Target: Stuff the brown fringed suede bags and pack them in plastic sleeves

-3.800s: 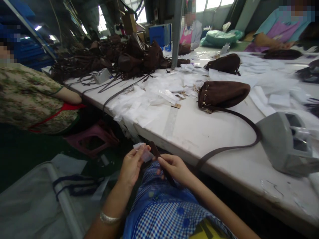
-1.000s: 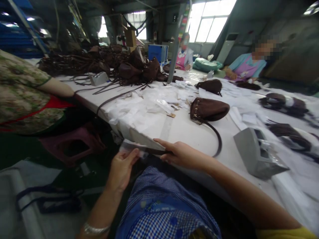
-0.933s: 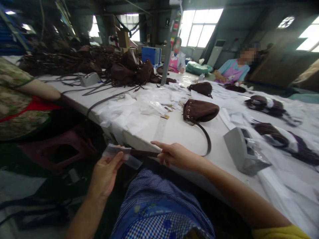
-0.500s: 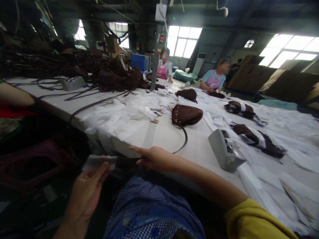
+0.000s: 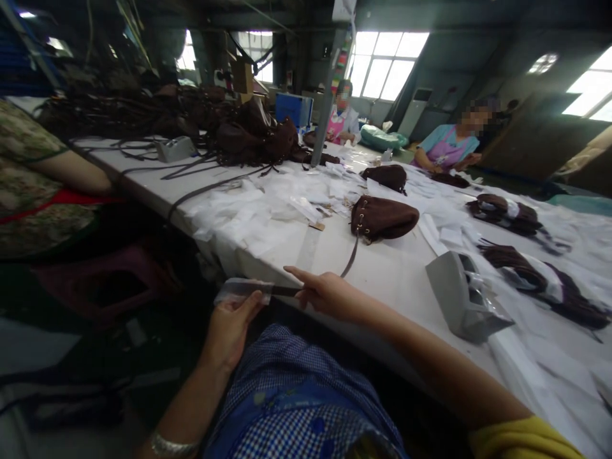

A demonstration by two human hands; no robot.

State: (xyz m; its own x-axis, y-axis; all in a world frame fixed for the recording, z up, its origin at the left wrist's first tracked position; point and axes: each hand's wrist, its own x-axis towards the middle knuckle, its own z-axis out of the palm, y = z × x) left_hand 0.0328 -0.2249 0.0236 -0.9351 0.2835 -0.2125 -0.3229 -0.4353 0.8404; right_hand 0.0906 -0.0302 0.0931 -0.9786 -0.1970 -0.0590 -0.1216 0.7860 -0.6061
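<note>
My left hand (image 5: 224,335) is closed on a small clear plastic sleeve (image 5: 239,289), pinched between thumb and fingers just off the table's front edge. A dark brown strap (image 5: 285,291) runs from the sleeve to my right hand (image 5: 335,296). A darker band shows through the plastic, where the strap's end seems to lie inside. My right hand grips the strap with its index finger stretched out to the left. Beyond it, a brown drawstring bag (image 5: 386,218) lies on its side on the white table (image 5: 268,245); another length of strap trails from it toward my right hand.
A grey tape dispenser (image 5: 461,296) stands right of my forearm. Wrapped brown bundles (image 5: 545,280) lie farther right. Plastic sleeves (image 5: 258,201) and a heap of brown bags (image 5: 248,137) cover the left side. Co-workers are across the table and at far left; a pink stool (image 5: 102,280) stands below.
The view has turned left, so the scene sits farther right. My hands remain on the sleeve and strap; the sleeve now meets the strap, with a dark band showing inside it.
</note>
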